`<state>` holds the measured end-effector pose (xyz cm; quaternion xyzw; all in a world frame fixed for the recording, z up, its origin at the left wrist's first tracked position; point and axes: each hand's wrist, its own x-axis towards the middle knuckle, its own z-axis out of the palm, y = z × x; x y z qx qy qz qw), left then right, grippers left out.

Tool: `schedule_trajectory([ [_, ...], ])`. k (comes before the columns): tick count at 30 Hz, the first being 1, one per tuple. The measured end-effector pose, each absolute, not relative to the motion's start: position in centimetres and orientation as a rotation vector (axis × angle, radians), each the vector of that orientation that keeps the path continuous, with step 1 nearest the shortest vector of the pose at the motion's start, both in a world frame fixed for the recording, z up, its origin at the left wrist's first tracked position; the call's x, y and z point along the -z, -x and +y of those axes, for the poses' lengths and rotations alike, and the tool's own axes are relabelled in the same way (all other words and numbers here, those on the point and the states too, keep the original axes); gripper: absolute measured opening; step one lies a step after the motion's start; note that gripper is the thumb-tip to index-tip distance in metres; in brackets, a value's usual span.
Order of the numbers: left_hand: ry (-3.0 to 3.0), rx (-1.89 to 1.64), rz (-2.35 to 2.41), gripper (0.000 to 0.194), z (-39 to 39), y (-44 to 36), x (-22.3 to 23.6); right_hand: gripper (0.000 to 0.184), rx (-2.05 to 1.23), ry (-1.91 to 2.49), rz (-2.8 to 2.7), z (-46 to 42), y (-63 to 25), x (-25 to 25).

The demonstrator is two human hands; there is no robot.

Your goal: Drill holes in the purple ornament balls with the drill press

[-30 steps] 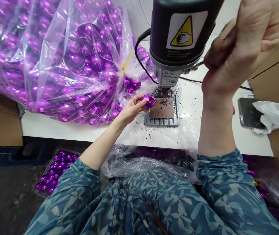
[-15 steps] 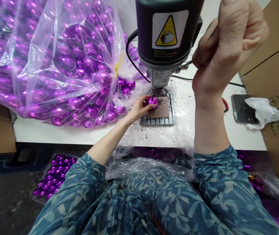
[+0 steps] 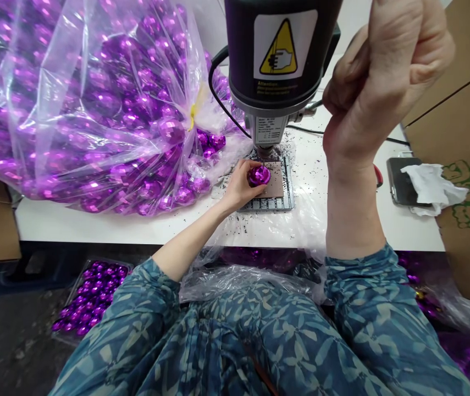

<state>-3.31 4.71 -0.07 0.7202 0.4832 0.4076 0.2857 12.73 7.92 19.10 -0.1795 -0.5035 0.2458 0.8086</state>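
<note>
My left hand (image 3: 238, 186) is shut on a faceted purple bauble (image 3: 258, 176), holding it just below the drill chuck (image 3: 264, 151) and over a brown pad (image 3: 278, 184) on the grey metal base (image 3: 265, 204) of a bench drill (image 3: 280, 55). The bit's tip is hidden, and I cannot tell if it touches the bauble. My right hand (image 3: 383, 71) is raised in a fist beside the drill head, closed around what looks like the drill's feed lever (image 3: 316, 104), whose grip is hidden in my fingers.
A large clear bag of purple baubles (image 3: 86, 110) fills the table's left side. Dark drilling debris is scattered on the plastic-covered white table (image 3: 94, 225). To the right lie a phone (image 3: 397, 181) and white tissue (image 3: 430, 184). Below the table edge sits a tray of baubles (image 3: 88, 297).
My left hand has moved the bauble rightward from the pad's left edge to beneath the chuck. My right hand stays on the lever, and the view has shifted slightly.
</note>
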Motion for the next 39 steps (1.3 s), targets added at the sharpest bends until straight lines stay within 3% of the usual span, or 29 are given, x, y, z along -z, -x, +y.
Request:
schedule_trajectory([
  [16, -1.782, -1.241, 1.251, 0.061, 5.0, 2.6, 2.8, 0.045, -0.481, 0.334, -1.081, 8.0, -12.7, -18.6],
  [31, -1.774, -1.217, 1.286, 0.06, 5.0, 2.6, 2.6, 0.074, -0.225, 0.469, -1.085, 5.4, -12.3, -15.3],
  [39, -1.808, -1.184, 1.283, 0.059, 4.9, 2.8, 2.3, 0.072, -0.186, 0.298, -1.056, 6.4, -12.5, -13.4],
])
